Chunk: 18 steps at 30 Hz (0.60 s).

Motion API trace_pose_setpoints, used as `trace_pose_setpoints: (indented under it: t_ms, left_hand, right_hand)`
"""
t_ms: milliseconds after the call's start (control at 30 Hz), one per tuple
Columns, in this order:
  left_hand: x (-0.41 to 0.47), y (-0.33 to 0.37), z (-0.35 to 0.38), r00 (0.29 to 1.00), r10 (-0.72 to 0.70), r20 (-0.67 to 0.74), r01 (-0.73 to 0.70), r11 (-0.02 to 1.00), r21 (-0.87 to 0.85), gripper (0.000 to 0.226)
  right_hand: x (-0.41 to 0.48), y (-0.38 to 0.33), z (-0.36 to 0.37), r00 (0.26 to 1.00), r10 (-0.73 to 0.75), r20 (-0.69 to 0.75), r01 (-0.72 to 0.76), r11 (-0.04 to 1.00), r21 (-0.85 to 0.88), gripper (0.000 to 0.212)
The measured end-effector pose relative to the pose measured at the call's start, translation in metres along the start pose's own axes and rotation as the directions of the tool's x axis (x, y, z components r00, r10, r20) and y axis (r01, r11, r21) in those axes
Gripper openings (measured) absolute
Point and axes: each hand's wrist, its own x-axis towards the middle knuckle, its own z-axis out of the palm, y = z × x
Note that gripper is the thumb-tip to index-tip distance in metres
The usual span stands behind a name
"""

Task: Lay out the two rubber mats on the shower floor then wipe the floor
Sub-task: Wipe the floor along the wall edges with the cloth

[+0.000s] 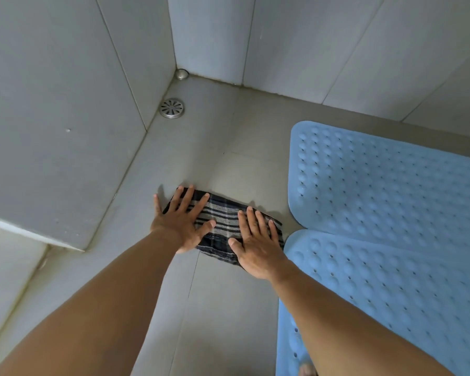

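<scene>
Here, both my hands press flat, fingers spread and grasping nothing, on a dark plaid folded cloth [223, 226] lying on the grey tiled shower floor [228, 308]: left hand [183, 218], right hand [257, 244]. Just beside it to my right lie two light-blue dimpled rubber mats, the far mat [385, 185] and the near mat [391, 280], edges overlapping.

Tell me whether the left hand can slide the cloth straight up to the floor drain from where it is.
Probably yes. The left hand lies flat on the checked cloth, and only bare floor tile lies between it and the drain. The blue mats lie off to the right.
</scene>
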Motion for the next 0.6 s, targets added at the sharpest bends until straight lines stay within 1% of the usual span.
trace_pose_setpoints:
  t_ms: [333, 500, 600]
  left_hand:
    - [0.074, 0.013, -0.041, 0.998, -0.023, -0.051, 0.021, 0.999, -0.032, 0.074]
    - [0.109, 0.019, -0.063, 0.998, -0.035, -0.054, 0.033, 0.999, -0.032, 0.073]
    - [0.128, 0.022, -0.076, 0.999, -0.044, -0.029, 0.044, 0.999, -0.026, 0.073]
  right_hand:
    - [0.073, 0.038, -0.046, 0.999, -0.034, -0.041, 0.033, 0.999, -0.022, 0.068]
    - [0.105, 0.053, -0.065, 0.999, -0.029, -0.03, 0.029, 0.999, -0.017, 0.068]
    - [0.122, 0.058, -0.078, 1.0, -0.019, 0.023, 0.02, 1.0, -0.024, 0.068]
